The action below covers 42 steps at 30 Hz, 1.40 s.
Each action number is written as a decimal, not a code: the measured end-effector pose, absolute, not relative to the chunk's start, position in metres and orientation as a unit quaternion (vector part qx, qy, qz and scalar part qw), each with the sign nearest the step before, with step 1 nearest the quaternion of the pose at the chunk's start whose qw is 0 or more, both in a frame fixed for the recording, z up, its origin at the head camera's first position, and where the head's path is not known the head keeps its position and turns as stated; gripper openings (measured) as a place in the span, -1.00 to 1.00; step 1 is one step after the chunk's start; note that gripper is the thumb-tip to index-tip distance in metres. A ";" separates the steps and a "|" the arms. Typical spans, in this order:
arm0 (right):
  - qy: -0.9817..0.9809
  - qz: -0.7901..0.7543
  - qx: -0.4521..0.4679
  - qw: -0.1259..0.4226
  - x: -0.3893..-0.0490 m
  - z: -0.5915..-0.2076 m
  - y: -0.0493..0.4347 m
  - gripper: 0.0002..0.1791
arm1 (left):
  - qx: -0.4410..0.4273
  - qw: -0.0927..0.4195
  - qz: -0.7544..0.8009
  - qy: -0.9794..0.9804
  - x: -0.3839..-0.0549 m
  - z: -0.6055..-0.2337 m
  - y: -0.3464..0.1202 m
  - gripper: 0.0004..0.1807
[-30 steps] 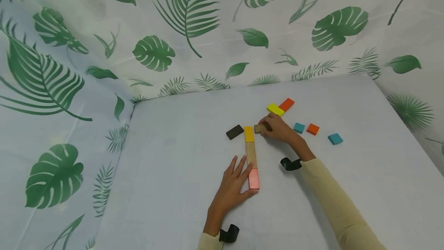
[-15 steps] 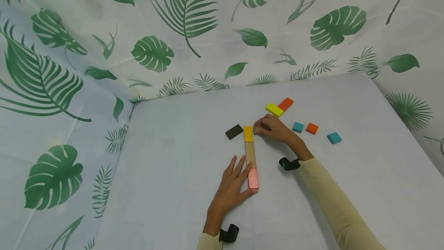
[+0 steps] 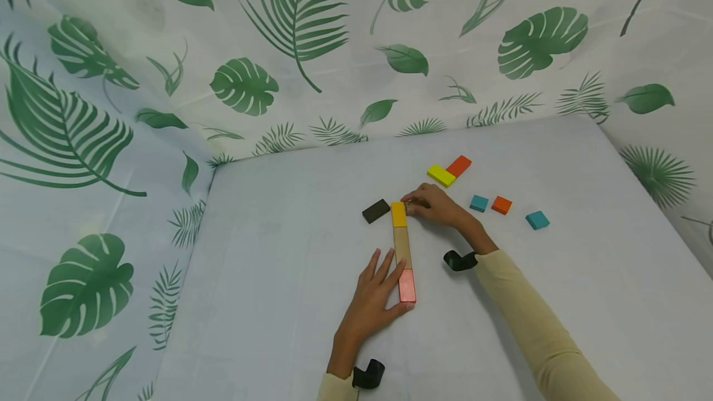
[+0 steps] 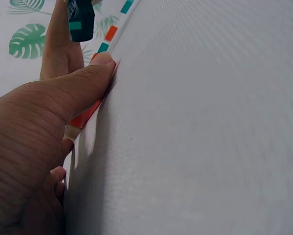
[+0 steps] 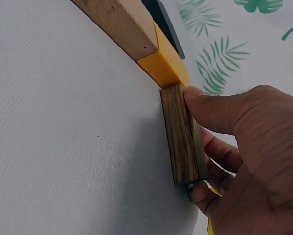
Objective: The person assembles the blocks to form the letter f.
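Observation:
A row of blocks runs away from me in the head view: a pink block (image 3: 407,288) nearest, a tan wooden block (image 3: 401,245), then an amber block (image 3: 398,214) at the far end. My left hand (image 3: 364,305) lies along the row's left side with fingers spread, its thumb at the pink block's near end and its index fingertip around the pink-tan joint. Between thumb and fingers, my right hand (image 3: 440,208) pinches a dark-grained wooden block (image 5: 178,137). In the right wrist view that block's end meets the amber block's corner. Fingers hide most of it from the head view.
A black block (image 3: 375,211) lies just left of the amber one. Behind my right hand, a yellow block (image 3: 441,175) touches a red-orange block (image 3: 459,166). Farther right lie a small teal block (image 3: 479,203), an orange block (image 3: 502,205) and another teal block (image 3: 538,220).
My right hand has slid left with the dark-grained wooden block, closing the gap to the amber block. The left hand and the row stay in place.

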State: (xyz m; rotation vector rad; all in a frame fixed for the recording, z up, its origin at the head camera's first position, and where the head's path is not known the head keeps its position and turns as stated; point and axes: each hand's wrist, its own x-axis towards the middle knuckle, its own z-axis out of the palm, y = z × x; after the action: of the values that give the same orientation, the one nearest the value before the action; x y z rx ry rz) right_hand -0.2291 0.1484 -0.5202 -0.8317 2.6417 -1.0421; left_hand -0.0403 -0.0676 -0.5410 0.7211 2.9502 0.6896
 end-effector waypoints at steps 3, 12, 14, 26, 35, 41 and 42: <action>0.887 -0.355 -0.280 0.092 -0.229 -0.520 0.148 -0.69 | 0.230 0.017 0.222 0.947 -0.040 -0.541 -0.067 -0.07; 0.888 -0.361 -0.272 0.091 -0.228 -0.522 0.146 -0.70 | 0.225 0.023 0.226 0.948 -0.040 -0.542 -0.067 -0.06; 0.888 -0.363 -0.267 0.094 -0.228 -0.523 0.146 -0.70 | 0.225 0.023 0.225 0.948 -0.040 -0.543 -0.067 -0.06; 0.912 -0.345 -0.208 0.068 -0.227 -0.528 0.135 -0.76 | 0.223 0.033 0.219 0.949 -0.040 -0.543 -0.067 -0.07; 0.920 -0.352 -0.164 0.045 -0.223 -0.527 0.125 -0.78 | 0.226 0.028 0.215 0.950 -0.040 -0.544 -0.067 -0.07; 0.918 -0.362 -0.156 0.040 -0.224 -0.530 0.124 -0.80 | 0.228 0.024 0.213 0.950 -0.041 -0.545 -0.068 -0.06; 0.919 -0.362 -0.153 0.042 -0.224 -0.530 0.124 -0.80 | 0.228 0.023 0.212 0.950 -0.041 -0.545 -0.068 -0.06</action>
State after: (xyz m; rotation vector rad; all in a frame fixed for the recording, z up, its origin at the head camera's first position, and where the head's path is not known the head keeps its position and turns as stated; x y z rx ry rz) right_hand -0.2239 0.1239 -0.5299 -0.4668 2.8116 -1.1093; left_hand -0.0409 -0.0680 -0.5450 0.7065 2.9413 0.6563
